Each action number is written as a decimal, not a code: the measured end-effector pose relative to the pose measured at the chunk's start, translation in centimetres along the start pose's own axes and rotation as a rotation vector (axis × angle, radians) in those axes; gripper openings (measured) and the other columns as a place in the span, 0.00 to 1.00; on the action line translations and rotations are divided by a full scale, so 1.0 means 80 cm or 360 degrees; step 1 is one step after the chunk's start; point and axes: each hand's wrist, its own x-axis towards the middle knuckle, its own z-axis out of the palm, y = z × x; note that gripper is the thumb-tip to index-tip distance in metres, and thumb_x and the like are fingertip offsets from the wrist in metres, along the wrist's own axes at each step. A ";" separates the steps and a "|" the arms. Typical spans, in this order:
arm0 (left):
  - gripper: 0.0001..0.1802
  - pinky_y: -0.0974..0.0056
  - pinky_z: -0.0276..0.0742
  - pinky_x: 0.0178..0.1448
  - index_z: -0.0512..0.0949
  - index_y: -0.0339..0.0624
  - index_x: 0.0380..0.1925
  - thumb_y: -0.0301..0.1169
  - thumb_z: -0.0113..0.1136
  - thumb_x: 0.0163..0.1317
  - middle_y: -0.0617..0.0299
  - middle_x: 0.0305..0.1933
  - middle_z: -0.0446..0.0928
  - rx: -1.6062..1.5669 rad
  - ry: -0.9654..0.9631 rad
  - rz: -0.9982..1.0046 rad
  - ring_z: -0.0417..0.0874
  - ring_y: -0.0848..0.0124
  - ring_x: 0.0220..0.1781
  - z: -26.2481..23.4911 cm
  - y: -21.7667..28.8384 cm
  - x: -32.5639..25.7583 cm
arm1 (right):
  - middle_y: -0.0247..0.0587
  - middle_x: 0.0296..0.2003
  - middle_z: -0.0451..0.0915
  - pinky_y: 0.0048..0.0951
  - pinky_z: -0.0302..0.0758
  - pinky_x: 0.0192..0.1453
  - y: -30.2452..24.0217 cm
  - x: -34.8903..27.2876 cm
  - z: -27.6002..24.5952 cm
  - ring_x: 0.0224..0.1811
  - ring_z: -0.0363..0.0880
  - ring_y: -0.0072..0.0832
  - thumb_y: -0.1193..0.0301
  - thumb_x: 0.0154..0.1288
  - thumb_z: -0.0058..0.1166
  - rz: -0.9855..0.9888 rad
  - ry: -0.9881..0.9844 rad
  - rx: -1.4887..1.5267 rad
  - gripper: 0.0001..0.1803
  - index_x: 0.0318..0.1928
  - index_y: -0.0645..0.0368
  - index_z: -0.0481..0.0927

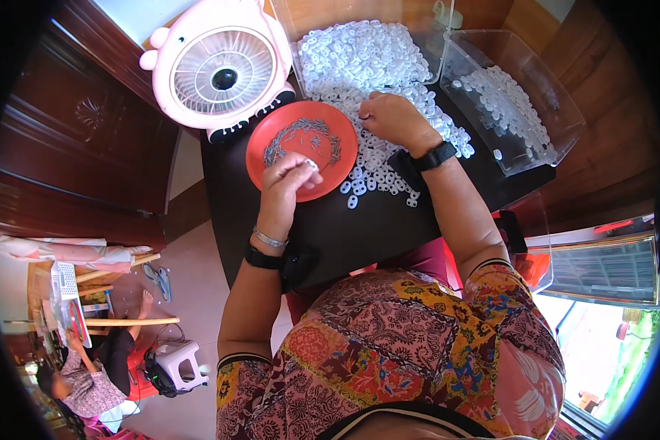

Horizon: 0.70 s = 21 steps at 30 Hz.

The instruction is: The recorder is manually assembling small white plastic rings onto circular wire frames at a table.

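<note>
I see the left hand [290,176] pinching what looks like a white ring [312,164] over the red plate [271,172], right hand [392,121] curled, fingertips in the rings [374,158] mid-table, grip unclear—pick singly.

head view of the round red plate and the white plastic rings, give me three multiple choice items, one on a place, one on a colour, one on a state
1. Where does the round red plate lie?
A. on the dark tabletop, in front of the pink fan
B. inside the clear plastic bin
C. on the floor

2. What colour is the housing of the round table fan?
A. blue
B. pink
C. black

3. What is the left hand doing?
A. lying flat and empty
B. gripping the fan
C. pinching a small white plastic ring over the plate

Answers: 1 A, the plate sits on the table just below the fan. 2 B, its shell is pink. 3 C, fingertips close on a ring, while the right hand rests in the heap of white rings.
</note>
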 end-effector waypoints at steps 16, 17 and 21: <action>0.11 0.73 0.69 0.30 0.75 0.37 0.27 0.33 0.50 0.64 0.65 0.21 0.72 -0.0113 0.0370 0.0044 0.75 0.76 0.24 -0.016 -0.005 0.007 | 0.41 0.27 0.79 0.38 0.74 0.37 -0.051 0.003 -0.041 0.32 0.78 0.42 0.71 0.55 0.54 -0.0173 0.0235 0.0300 0.05 0.32 0.58 0.80; 0.11 0.73 0.69 0.29 0.75 0.37 0.27 0.33 0.50 0.64 0.65 0.21 0.72 -0.0148 0.0376 0.0011 0.75 0.76 0.23 -0.016 -0.006 0.008 | 0.41 0.28 0.79 0.37 0.75 0.38 -0.055 0.004 -0.041 0.33 0.78 0.41 0.71 0.55 0.55 -0.0250 0.0247 0.0260 0.06 0.32 0.58 0.81; 0.11 0.73 0.69 0.29 0.75 0.38 0.27 0.33 0.50 0.63 0.65 0.21 0.73 -0.0166 0.0386 -0.0003 0.75 0.76 0.23 -0.014 -0.005 0.005 | 0.42 0.29 0.79 0.37 0.75 0.39 -0.078 0.007 -0.059 0.34 0.78 0.41 0.71 0.55 0.54 -0.0312 0.0117 0.0266 0.06 0.32 0.58 0.81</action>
